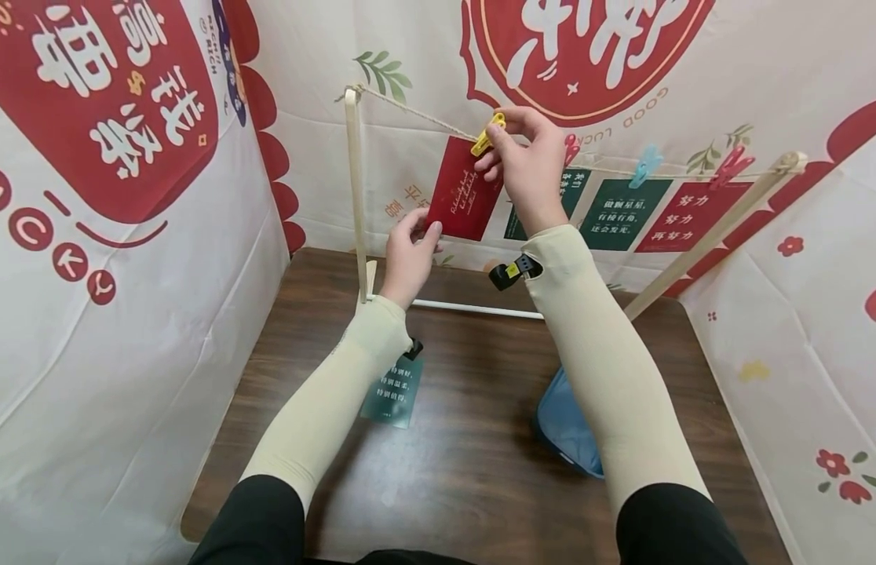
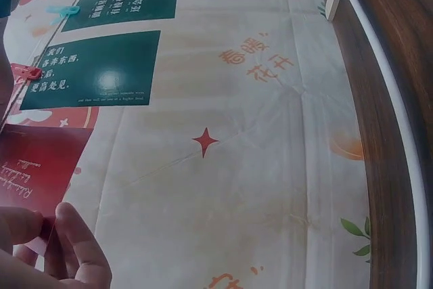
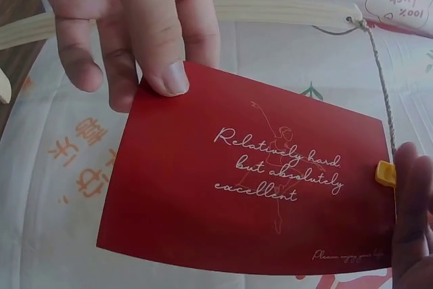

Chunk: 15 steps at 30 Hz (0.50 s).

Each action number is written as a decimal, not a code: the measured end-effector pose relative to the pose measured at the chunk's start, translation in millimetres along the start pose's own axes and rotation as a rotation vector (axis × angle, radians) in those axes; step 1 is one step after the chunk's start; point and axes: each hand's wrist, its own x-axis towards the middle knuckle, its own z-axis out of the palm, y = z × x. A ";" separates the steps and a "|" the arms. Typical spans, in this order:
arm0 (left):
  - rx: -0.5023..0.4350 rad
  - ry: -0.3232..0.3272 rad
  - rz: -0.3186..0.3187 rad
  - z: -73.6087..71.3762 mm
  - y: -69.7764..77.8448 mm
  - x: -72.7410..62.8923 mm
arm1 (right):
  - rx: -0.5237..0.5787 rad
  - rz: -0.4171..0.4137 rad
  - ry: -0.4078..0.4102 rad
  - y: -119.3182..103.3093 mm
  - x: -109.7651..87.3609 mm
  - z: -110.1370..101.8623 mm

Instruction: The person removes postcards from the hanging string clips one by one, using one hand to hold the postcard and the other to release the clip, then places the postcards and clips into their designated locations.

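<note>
A red card [image 1: 465, 188] with white script hangs at the string [image 1: 417, 110] of a wooden frame. My left hand [image 1: 410, 255] pinches its lower left corner between thumb and fingers, which the right wrist view shows close up. At the card's top edge my right hand [image 1: 530, 161] pinches a yellow clothespin [image 1: 489, 135], set over string and card. In the right wrist view, the tip of this clothespin [image 3: 385, 174] lies at the card's edge beside the string. Fingers hide part of the clothespin.
Along the string to the right hang two green cards [image 1: 625, 212] and another red card [image 1: 692, 216], held by red and blue clothespins. Wooden posts [image 1: 355, 188] stand on the brown table [image 1: 466, 486]. A green card [image 1: 394, 392] and a blue basket [image 1: 568, 424] lie nearer.
</note>
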 end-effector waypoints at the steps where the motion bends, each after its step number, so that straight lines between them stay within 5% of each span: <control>1: 0.000 -0.003 0.000 -0.1 -0.3 -0.5 | 0.010 -0.006 0.008 0.2 -0.3 0.0; 15: 0.031 -0.047 0.000 -15.0 -17.0 -13.9 | 0.193 -0.183 0.105 2.1 -1.2 -2.7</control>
